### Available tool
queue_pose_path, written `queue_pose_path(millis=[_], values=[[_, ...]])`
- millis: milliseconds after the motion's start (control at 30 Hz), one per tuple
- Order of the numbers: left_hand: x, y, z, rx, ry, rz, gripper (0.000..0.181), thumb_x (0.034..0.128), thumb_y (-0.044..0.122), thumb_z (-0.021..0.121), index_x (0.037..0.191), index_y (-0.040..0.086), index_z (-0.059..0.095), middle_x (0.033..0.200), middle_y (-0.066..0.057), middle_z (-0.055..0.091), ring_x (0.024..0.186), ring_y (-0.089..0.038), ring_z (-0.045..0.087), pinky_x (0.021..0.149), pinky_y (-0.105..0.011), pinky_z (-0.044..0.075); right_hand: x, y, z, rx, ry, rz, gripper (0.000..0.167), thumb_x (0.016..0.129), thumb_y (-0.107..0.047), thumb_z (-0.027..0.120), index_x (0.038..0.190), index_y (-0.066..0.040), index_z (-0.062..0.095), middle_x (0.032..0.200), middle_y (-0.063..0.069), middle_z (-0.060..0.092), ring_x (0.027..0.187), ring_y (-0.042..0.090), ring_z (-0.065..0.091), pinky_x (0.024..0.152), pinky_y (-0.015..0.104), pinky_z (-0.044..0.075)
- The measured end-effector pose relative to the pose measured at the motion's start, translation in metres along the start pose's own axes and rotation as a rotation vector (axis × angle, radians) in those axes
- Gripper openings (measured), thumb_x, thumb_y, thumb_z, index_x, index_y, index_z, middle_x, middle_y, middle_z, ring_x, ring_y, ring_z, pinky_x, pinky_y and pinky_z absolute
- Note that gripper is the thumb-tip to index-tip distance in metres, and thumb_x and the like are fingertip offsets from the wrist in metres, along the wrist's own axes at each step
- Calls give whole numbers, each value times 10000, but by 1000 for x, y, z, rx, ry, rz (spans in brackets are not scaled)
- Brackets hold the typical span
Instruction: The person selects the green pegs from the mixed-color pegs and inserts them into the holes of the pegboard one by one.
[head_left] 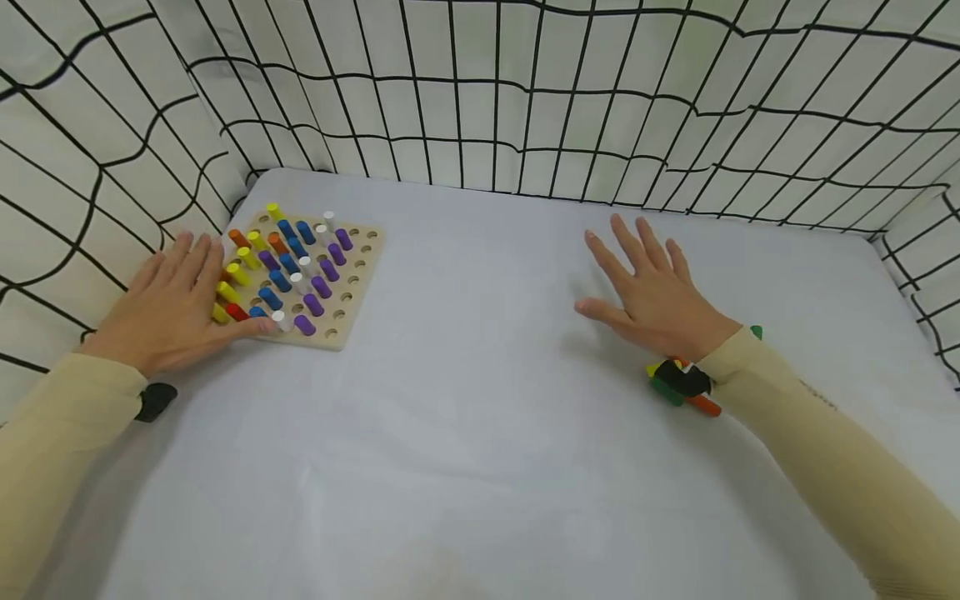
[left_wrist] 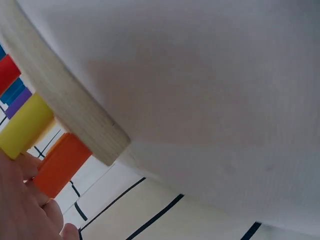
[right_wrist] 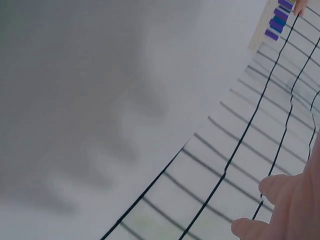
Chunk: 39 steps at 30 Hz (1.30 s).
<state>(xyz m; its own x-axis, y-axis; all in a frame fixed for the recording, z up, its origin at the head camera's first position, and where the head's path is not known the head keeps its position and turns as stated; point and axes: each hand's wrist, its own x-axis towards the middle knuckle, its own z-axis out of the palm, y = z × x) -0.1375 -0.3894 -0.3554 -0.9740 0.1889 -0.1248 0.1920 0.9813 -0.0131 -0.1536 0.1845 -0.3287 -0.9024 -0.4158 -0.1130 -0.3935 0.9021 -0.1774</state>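
A wooden pegboard (head_left: 341,338) lies on the left of the white table in the head view, with rows of yellow, orange, red, blue, white and purple pegs standing in it. My left hand (head_left: 176,308) lies along its left side, fingers extended and thumb reaching over the near edge. In the left wrist view, the fingers are close by a yellow peg (left_wrist: 26,125) and an orange peg (left_wrist: 65,162); whether they touch is unclear. Over the table's right side, my right hand (head_left: 656,292) is spread and holds nothing. Loose pegs, including a green one (head_left: 666,390), lie by its wrist.
Black wire grid panels (head_left: 495,100) with pale sheeting behind border the table at the back and both sides. Another green peg (head_left: 757,332) shows beyond the right sleeve, which partly hides the loose pegs. White table surface (head_left: 450,375) lies between the hands.
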Motion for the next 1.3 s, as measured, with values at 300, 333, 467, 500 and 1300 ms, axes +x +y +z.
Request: queue_pose_path(millis=[300,333,467,500,1300], values=[[3,6,-3,-54,-70,-4,1225,914,787,498,1631,-37,-56,1705,-310,-92,1596,-487,-129,1296,-653,-38,30,-39,12,-10,-61,-66,922,968,-815,332,1660,-352,-65,1762,27,-159,1637,352,-165,1286,704,-31],[3,6,-4,-61,-79,-4,1226,916,786,498,1629,-38,-63,1704,-311,-100,1594,-489,-133,1294,-658,-35,34,-43,13,-11,-68,-75,923,964,-823,321,1658,-355,-69,1762,27,-160,1638,348,-167,1289,700,-29],[4,6,-4,-81,-92,-9,1225,918,781,506,1630,-35,-69,1701,-313,-107,1593,-492,-124,1289,-668,-1,50,-63,19,2,-99,-105,920,958,-838,296,1654,-365,-77,1762,23,-163,1638,333,-174,1294,689,-34],[4,7,-4,-85,-92,-13,1226,917,782,509,1631,-31,-67,1703,-311,-104,1595,-489,-123,1290,-666,4,54,-69,20,7,-107,-109,919,958,-838,294,1654,-366,-74,1761,19,-164,1638,328,-177,1297,683,-36],[14,48,-6,-87,-97,23,1277,877,819,534,1639,-26,-45,1721,-289,-76,1609,-488,-28,1286,-675,102,116,-196,57,-30,-233,-202,1116,901,-889,349,1684,-167,20,1776,80,-49,1658,315,-1,1325,635,43]])
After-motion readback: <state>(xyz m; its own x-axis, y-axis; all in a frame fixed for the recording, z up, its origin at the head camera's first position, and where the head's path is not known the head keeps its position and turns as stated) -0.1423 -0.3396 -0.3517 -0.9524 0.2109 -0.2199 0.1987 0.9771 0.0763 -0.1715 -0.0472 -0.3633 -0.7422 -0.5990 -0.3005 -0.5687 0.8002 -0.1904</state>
